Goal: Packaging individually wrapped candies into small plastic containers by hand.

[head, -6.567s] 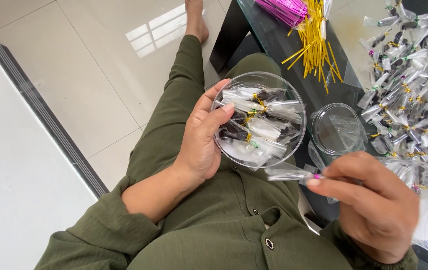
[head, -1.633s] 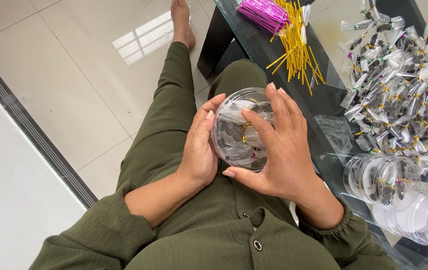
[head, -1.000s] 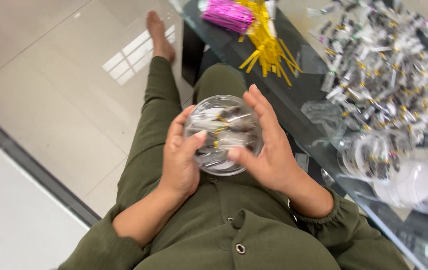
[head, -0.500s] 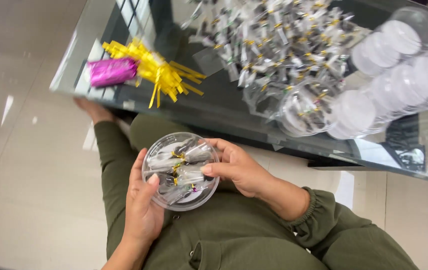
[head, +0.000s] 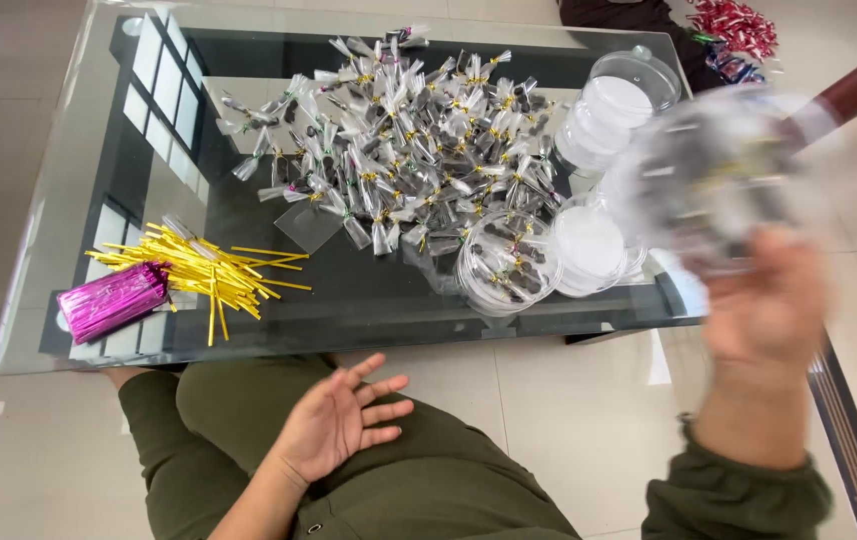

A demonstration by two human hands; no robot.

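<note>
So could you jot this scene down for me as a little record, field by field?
setting: glass-topped table on a tiled floor, seen from above
right hand: raised beside the table, blurred, gripping a clear round tub filled with small wrapped packets
left hand: open, palm up, empty, over the lap
table middle: heap of small clear packets tied with gold twists
table left: yellow twist ties beside a pink foil bundle
table right: open tub of packets, stacked clear tubs
</note>
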